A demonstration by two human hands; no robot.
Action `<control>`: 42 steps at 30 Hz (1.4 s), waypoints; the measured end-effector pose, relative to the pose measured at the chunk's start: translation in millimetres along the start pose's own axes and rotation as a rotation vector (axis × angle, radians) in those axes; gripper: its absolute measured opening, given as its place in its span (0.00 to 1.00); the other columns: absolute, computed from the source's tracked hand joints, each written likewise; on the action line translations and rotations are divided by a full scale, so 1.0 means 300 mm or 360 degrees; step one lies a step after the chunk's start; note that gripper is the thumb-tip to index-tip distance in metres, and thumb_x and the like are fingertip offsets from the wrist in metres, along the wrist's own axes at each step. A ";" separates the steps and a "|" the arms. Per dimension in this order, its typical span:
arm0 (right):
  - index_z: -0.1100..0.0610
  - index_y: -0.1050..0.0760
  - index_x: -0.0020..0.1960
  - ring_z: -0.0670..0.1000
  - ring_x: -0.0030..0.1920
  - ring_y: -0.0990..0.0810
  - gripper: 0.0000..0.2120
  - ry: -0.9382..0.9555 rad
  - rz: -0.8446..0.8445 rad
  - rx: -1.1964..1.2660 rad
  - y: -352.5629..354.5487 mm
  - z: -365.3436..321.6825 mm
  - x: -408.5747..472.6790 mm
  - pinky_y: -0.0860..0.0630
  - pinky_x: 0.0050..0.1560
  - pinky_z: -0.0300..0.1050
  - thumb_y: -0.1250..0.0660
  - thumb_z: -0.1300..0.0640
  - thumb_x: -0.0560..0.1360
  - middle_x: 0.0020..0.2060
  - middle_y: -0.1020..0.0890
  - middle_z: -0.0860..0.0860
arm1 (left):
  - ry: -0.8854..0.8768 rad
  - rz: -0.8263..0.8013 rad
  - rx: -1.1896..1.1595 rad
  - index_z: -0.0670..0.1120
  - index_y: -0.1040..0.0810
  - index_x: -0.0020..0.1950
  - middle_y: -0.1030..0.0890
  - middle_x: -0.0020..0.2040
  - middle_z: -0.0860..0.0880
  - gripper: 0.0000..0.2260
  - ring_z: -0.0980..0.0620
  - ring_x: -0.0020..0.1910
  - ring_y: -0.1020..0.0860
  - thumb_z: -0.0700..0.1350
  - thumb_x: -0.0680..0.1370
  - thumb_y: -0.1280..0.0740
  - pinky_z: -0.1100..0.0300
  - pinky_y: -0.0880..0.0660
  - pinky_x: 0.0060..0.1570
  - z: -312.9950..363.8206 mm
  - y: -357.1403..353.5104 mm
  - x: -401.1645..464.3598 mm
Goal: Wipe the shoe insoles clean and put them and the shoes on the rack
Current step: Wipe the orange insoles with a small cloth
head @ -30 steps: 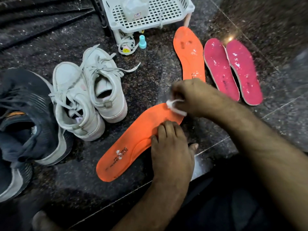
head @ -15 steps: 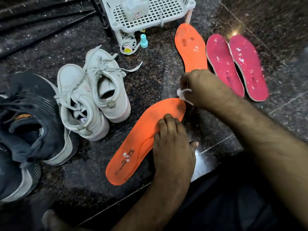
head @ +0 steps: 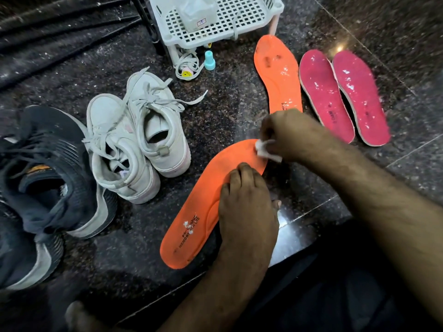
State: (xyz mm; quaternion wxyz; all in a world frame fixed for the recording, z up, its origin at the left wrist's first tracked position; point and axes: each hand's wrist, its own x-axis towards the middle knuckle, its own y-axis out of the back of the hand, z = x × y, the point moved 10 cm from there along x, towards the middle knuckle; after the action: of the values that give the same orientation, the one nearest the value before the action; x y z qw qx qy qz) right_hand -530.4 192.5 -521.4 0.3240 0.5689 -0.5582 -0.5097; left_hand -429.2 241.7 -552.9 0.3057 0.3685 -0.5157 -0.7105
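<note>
Bare dark floor [head: 227, 111] is lying open between the white sneakers [head: 134, 144] and the upright orange insole [head: 279, 73], giving a hand a clear lane toward the white rack [head: 215, 22]. A teal cap [head: 209, 60] and a coiled lace [head: 187, 65] are sitting at the rack's foot, partly blocking that lane. Dark sneakers [head: 40, 183] are crowding the left side, touching the white pair. Two pink insoles [head: 342, 97] are filling the right.

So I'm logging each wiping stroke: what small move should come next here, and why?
Probably draw the white wipe down the near orange insole toward its heel. The right hand holds the wipe at the toe end, the left hand pins the middle, and white flecks sit near the heel print.
</note>
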 end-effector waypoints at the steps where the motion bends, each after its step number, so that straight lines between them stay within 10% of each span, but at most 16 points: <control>1: 0.55 0.20 0.46 0.58 0.45 0.19 0.07 -0.0020 0.0164 0.0076 0.054 0.010 -0.001 0.29 0.41 0.43 0.28 0.52 0.72 0.40 0.18 0.56 | -0.0060 -0.0069 -0.0022 0.47 0.26 0.56 0.24 0.46 0.51 0.12 0.44 0.50 0.21 0.51 0.78 0.32 0.64 0.28 0.37 0.008 -0.011 0.028; 6: 0.53 0.20 0.43 0.54 0.43 0.18 0.03 0.0143 -0.0153 0.0110 -0.041 -0.066 -0.004 0.29 0.39 0.41 0.27 0.55 0.71 0.38 0.18 0.52 | 0.0122 0.0195 0.0014 0.40 0.22 0.64 0.21 0.60 0.43 0.31 0.44 0.57 0.22 0.55 0.67 0.23 0.52 0.22 0.54 0.018 -0.040 -0.135; 10: 0.55 0.22 0.48 0.59 0.46 0.20 0.06 -0.0001 0.0490 0.0133 0.103 -0.017 0.015 0.28 0.43 0.47 0.29 0.55 0.72 0.45 0.20 0.55 | -0.0016 0.0148 -0.0012 0.42 0.24 0.64 0.25 0.68 0.40 0.22 0.45 0.56 0.22 0.52 0.75 0.30 0.55 0.21 0.50 0.032 -0.001 -0.074; 14: 0.53 0.21 0.42 0.49 0.41 0.19 0.04 0.0313 -0.0017 0.0390 -0.055 -0.176 0.013 0.25 0.43 0.42 0.27 0.59 0.69 0.37 0.18 0.47 | 0.0144 0.0054 -0.0137 0.42 0.25 0.49 0.23 0.48 0.45 0.16 0.49 0.62 0.23 0.56 0.79 0.38 0.72 0.34 0.49 -0.105 -0.237 0.108; 20: 0.51 0.23 0.43 0.52 0.43 0.22 0.05 0.0021 0.0438 0.0373 0.057 -0.012 0.043 0.33 0.41 0.42 0.27 0.57 0.71 0.40 0.22 0.49 | 0.0008 0.0220 -0.0143 0.37 0.31 0.74 0.31 0.73 0.39 0.38 0.40 0.72 0.34 0.67 0.78 0.41 0.46 0.32 0.69 0.046 0.002 -0.155; 23: 0.50 0.22 0.44 0.48 0.42 0.20 0.05 0.0341 -0.0044 0.0416 -0.081 -0.191 0.003 0.23 0.44 0.45 0.28 0.55 0.70 0.38 0.19 0.44 | 0.0129 0.0189 0.0004 0.39 0.28 0.71 0.31 0.73 0.38 0.36 0.40 0.72 0.35 0.68 0.78 0.41 0.45 0.33 0.69 0.018 -0.007 -0.152; 28: 0.51 0.23 0.44 0.54 0.43 0.19 0.05 -0.0022 0.0353 0.0224 0.057 -0.027 0.029 0.24 0.42 0.45 0.28 0.52 0.71 0.39 0.18 0.49 | 0.0109 0.0150 0.0176 0.37 0.26 0.70 0.28 0.71 0.39 0.38 0.41 0.69 0.29 0.68 0.76 0.42 0.46 0.28 0.65 0.024 -0.036 -0.154; 32: 0.51 0.20 0.42 0.46 0.37 0.21 0.05 0.0041 -0.0214 0.0431 -0.055 -0.053 -0.013 0.29 0.36 0.37 0.25 0.55 0.70 0.33 0.20 0.45 | 0.0162 0.0335 0.0267 0.42 0.23 0.61 0.26 0.60 0.45 0.33 0.47 0.60 0.29 0.66 0.69 0.28 0.52 0.32 0.58 0.009 -0.034 -0.122; 42: 0.52 0.20 0.44 0.51 0.40 0.24 0.04 0.0127 -0.0342 -0.0001 -0.090 -0.058 -0.022 0.34 0.41 0.39 0.28 0.57 0.70 0.35 0.23 0.47 | 0.0115 0.0347 0.0226 0.42 0.21 0.62 0.20 0.60 0.44 0.33 0.46 0.59 0.22 0.67 0.70 0.34 0.54 0.22 0.54 0.022 -0.018 -0.130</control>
State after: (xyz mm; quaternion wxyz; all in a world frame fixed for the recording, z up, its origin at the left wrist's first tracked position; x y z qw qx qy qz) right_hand -505.0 200.0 -540.6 0.2896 0.6452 -0.4806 -0.5186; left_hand -414.0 278.4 -548.7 0.3727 0.3564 -0.5903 -0.6210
